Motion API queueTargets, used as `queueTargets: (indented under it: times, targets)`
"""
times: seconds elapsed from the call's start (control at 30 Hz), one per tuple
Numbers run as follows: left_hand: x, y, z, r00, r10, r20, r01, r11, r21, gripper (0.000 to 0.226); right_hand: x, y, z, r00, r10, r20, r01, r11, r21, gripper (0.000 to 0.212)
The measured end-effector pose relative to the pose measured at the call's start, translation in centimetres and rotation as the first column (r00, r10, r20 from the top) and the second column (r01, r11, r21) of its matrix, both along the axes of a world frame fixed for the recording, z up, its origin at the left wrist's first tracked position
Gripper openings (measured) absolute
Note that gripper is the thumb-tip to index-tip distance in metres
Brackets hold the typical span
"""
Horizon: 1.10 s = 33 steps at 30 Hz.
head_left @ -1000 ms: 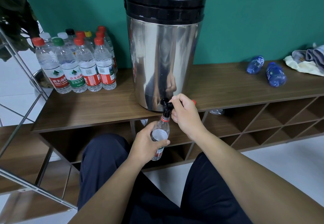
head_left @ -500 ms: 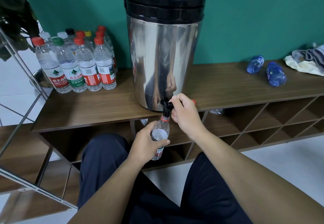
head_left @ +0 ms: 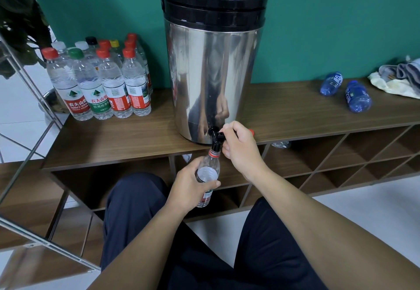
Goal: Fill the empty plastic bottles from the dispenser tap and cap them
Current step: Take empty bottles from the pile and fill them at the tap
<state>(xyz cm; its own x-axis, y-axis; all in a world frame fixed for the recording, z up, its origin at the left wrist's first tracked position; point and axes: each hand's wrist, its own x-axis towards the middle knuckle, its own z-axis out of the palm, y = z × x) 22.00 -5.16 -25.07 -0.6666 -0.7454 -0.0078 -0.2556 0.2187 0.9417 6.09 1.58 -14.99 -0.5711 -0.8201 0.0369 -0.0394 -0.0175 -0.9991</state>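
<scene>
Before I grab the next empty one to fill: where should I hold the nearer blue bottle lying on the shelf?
Probably around the nearer blue bottle at mid-body, from above: it lies on its side, clear of the other blue bottle.

We note a silver dispenser (head_left: 213, 73) with black lid (head_left: 214, 1), teal wall (head_left: 329, 17), and two seemingly blue bottles (head_left: 345, 92).

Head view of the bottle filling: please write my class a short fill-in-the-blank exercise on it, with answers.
1. The left hand holds the bottle under the ____.
2. The dispenser has a ____ lid.
3. The two blue bottles lie to the ____ of the dispenser.
4. The right hand grips the tap ____.

Answers: tap; black; right; lever
</scene>
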Motion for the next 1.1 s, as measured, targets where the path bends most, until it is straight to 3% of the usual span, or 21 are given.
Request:
queueTargets:
  times: [0.97, 1.1]
  targets:
    - [-0.07, 0.0, -0.01, 1.0, 0.001, -0.016, 0.0, 1.0, 0.019, 0.066, 0.03, -0.09, -0.07, 1.0, 0.001, 0.023, -0.001, 1.0, -0.02, 0.032]
    - [-0.08, 0.01, -0.03, 1.0, -0.005, -0.012, 0.005, 1.0, 0.017, 0.066, 0.1, -0.02, -0.02, 1.0, 0.006, 0.011, -0.006, 1.0, -0.017, 0.024]
